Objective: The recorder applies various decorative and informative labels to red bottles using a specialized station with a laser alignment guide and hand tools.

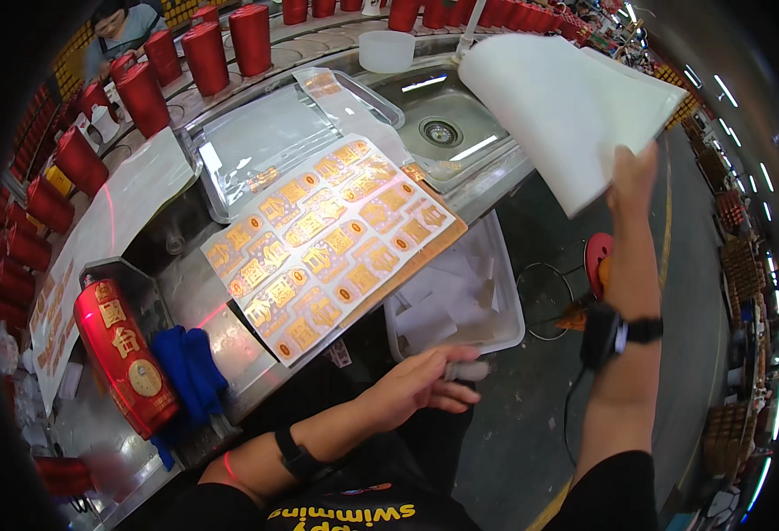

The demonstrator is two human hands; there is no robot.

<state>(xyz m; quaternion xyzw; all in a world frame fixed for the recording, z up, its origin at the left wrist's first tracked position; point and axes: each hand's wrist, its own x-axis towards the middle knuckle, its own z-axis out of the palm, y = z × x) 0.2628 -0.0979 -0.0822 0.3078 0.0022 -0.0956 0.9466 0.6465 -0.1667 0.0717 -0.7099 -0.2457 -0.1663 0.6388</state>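
My right hand (633,181) is raised at the right, its fingers closed on the edge of a large white paper sheet (540,106), which curves over the side of the sink. My left hand (425,380) hovers in front of my body with its fingers apart and nothing gripped. A greyish-white band (467,371) shows around one of its fingers; motion blurs it. On a board at the counter's edge lies a sheet of gold and orange labels (327,239). A red bottle-shaped container (124,354) with gold characters lies tilted in a holder at the left.
A metal tray (261,133) and a steel sink (425,97) lie beyond the labels. White scraps fill a bin (518,327) below the counter. Blue cloth (190,372) sits beside the container. Red cylinders (205,57) line a conveyor; a person (124,35) sits behind it.
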